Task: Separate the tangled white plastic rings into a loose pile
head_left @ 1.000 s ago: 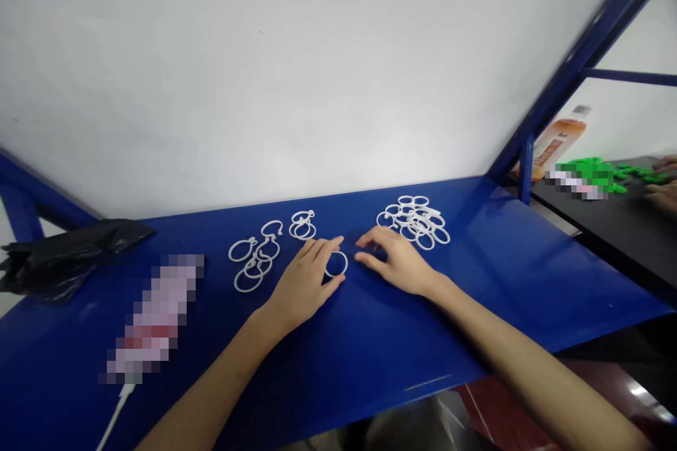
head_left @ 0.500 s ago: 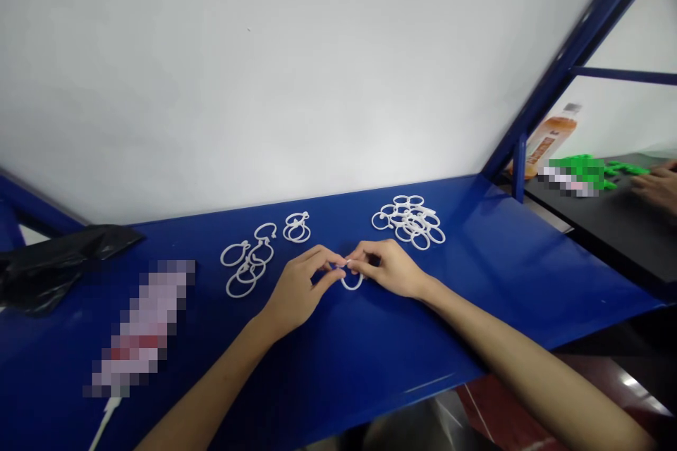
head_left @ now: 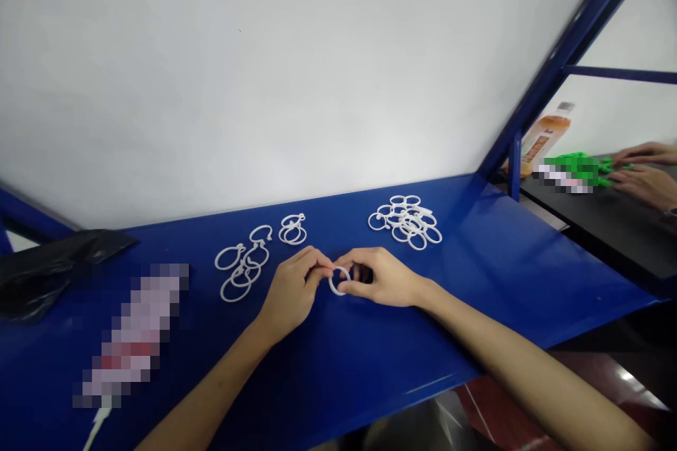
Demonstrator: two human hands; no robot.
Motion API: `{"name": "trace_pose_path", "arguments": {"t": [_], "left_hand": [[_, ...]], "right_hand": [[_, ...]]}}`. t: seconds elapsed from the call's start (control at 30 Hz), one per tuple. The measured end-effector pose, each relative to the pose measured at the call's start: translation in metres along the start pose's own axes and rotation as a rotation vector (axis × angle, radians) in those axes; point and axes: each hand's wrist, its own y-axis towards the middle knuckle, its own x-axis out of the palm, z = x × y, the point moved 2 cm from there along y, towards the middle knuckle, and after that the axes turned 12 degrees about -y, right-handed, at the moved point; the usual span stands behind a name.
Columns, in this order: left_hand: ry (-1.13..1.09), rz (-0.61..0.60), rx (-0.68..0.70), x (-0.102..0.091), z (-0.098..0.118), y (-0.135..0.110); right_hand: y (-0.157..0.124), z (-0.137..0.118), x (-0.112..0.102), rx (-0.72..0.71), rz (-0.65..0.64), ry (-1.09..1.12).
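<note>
A white plastic curtain ring (head_left: 338,293) is held between my two hands just above the blue tabletop. The thumb and fingers of my left hand (head_left: 290,289) pinch it at its upper left. My right hand (head_left: 390,277) grips its right side, thumb low and fingers above. Where the fingertips meet the ring, its clasp is hidden. Left of my hands lie several similar rings (head_left: 235,299), at least one with its ends apart. A small cluster of rings (head_left: 293,242) sits behind my left hand. Beyond my right hand is a larger overlapping heap of rings (head_left: 413,223).
The blue table (head_left: 381,366) backs onto a white wall. A black plastic bag (head_left: 53,271) and a blurred-out object with a white cable (head_left: 98,423) lie left. At right, past a blue frame post (head_left: 515,168), are a bottle (head_left: 547,137), green pieces (head_left: 579,168) and another person's hands (head_left: 645,180).
The ring has turned and now shows more of its loop between my hands. My right thumb has moved onto its lower right. The other person's hands have come further into view.
</note>
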Motion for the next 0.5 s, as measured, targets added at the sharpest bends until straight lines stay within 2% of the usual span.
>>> {"name": "trace_pose_path", "arguments": {"t": [0.3, 0.4, 0.5], "left_hand": [[0.102, 0.032, 0.143, 0.004, 0.002, -0.004], [0.147, 0.001, 0.191, 0.010, 0.001, -0.007], [0.122, -0.034, 0.177, 0.013, -0.001, -0.009]], "right_hand": [[0.000, 0.003, -0.001, -0.091, 0.071, -0.113], [0.000, 0.005, 0.000, -0.095, 0.068, -0.139], [0.000, 0.005, 0.000, -0.080, 0.057, -0.065]]}}
